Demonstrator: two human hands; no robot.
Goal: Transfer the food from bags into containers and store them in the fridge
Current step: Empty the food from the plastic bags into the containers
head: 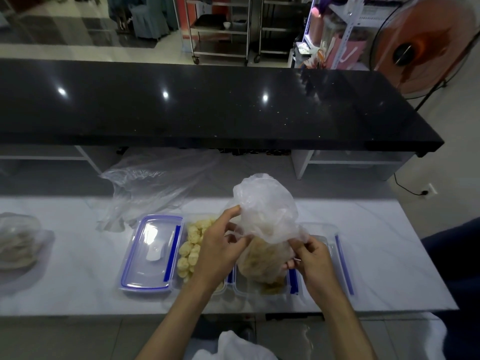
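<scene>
A person is standing at the white marble table (78,268), working over a row of clear plastic containers with blue clips. The left hand (220,245) is pinching the thin plastic bag (265,209) at its left side, thumb and fingers curled onto the film, while the right hand (314,258) is gripping the bag's lower right edge, fingers curled tightly round the plastic. The bag is being held upturned, its bunched bottom ballooning upward, and its pale brownish food (262,258) is hanging down into the open container (241,289) directly beneath the hands. Just to the left, touching that container, another container (191,219) is sitting filled with pale yellow round pieces (189,250), partly hidden by the left forearm. Further left, a lid (150,253) with blue trim is lying flat on the table beside it. To the right of the hands, a second lid (337,255) is lying on the table, partly covered by the right hand. A crumpled clear bag (150,183) is lying behind the containers, and another bag of pale food (18,240) is resting at the table's far left. A black counter (207,107) is running across behind.
</scene>
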